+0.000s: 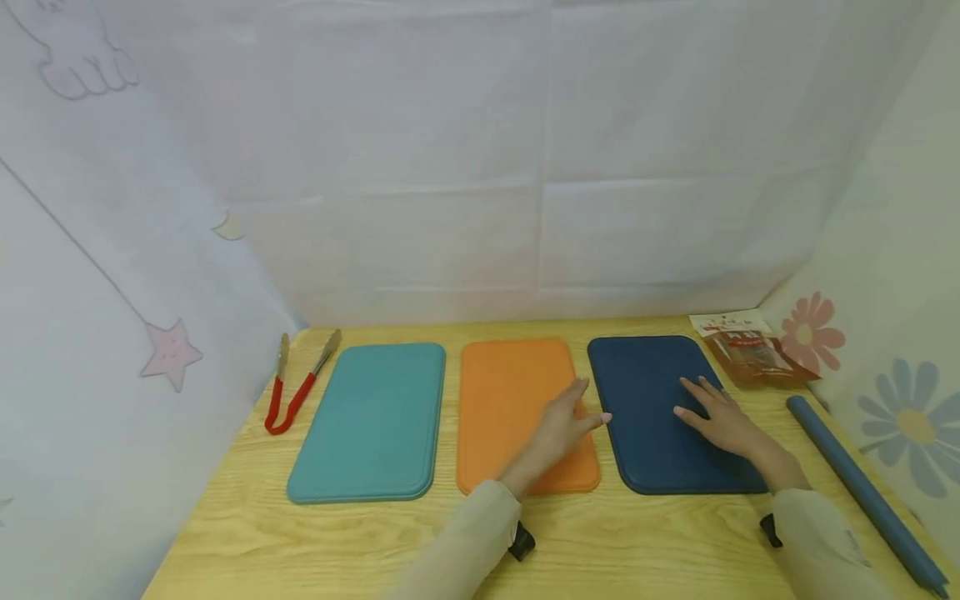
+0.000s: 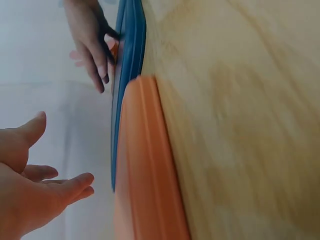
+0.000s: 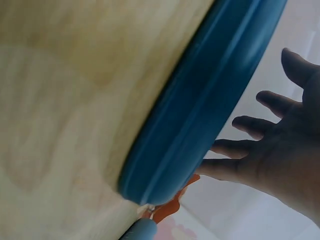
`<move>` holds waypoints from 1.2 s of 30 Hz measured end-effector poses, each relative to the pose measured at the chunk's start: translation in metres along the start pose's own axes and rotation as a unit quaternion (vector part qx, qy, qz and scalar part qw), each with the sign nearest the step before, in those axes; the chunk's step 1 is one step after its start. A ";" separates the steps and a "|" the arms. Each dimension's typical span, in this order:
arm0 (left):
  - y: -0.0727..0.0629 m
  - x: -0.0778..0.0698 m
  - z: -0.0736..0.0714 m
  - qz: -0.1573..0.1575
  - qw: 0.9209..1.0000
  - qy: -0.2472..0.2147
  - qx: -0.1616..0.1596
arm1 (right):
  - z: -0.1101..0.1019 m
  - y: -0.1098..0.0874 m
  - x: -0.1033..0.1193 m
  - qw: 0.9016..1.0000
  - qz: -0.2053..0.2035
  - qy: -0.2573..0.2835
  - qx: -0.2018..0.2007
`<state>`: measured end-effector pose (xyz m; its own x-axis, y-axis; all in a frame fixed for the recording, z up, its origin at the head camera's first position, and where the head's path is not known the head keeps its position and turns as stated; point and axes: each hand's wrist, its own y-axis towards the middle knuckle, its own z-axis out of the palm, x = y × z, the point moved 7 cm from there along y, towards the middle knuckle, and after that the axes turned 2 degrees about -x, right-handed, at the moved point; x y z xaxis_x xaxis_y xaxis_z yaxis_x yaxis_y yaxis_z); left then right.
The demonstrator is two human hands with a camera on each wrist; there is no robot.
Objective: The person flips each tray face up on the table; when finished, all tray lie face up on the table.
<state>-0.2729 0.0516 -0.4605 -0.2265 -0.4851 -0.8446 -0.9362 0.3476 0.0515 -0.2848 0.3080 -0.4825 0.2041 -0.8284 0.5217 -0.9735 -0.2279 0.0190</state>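
Note:
My left hand [image 1: 558,425] hovers over the right side of an orange board [image 1: 510,392], thumb held out toward the dark blue board beside it. In the left wrist view its fingers [image 2: 75,187] are loosely extended and hold nothing. Above the dark blue board [image 1: 637,417] is my right hand [image 1: 723,421], fingers spread. The right wrist view shows those fingers [image 3: 252,127] apart, past the board's thick rounded edge [image 3: 200,110], with nothing in them. A teal board [image 1: 375,417] lies to the left of the orange one.
Red-handled metal tongs [image 1: 288,400] lie spread at the far left. A brown food packet [image 1: 750,350] sits at the back right, touching the patterned cloth wall. A long grey-blue roll [image 1: 862,492] runs along the right edge of the wood-grain table [image 1: 315,550]. White cloth [image 1: 480,167] encloses the back and sides.

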 end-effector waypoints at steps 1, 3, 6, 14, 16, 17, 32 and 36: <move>0.002 -0.002 0.005 -0.003 1.000 -0.014 -0.001 | -0.001 0.000 -0.001 1.000 -0.001 0.000 -0.001; 0.006 -0.006 0.016 -0.007 1.000 -0.023 0.005 | -0.002 -0.001 -0.003 1.000 -0.002 -0.005 0.000; 0.008 -0.012 0.032 -0.006 0.999 0.021 0.029 | -0.003 0.000 -0.007 1.000 0.004 -0.013 0.007; 0.014 -0.015 0.055 -0.034 0.995 0.089 0.039 | -0.010 0.002 -0.019 0.998 0.050 -0.017 0.029; 0.015 -0.014 0.057 -0.037 0.994 0.093 0.032 | -0.012 0.001 -0.021 0.997 0.068 -0.014 0.038; 0.015 -0.013 0.058 -0.040 0.994 0.095 0.031 | -0.013 0.001 -0.022 0.996 0.075 -0.014 0.043; 0.014 -0.006 0.064 -0.048 0.989 0.130 0.042 | -0.021 0.003 -0.036 0.982 0.154 0.106 0.028; 0.016 -0.008 0.063 -0.044 0.987 0.147 0.042 | -0.026 0.003 -0.045 0.967 0.185 0.173 0.012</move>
<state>-0.2697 0.1115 -0.4867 -0.2258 -0.7237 -0.6522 -0.9327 0.3539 -0.0698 -0.2998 0.3575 -0.4836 -0.2080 -0.6350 0.7440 -0.9698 0.0351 -0.2412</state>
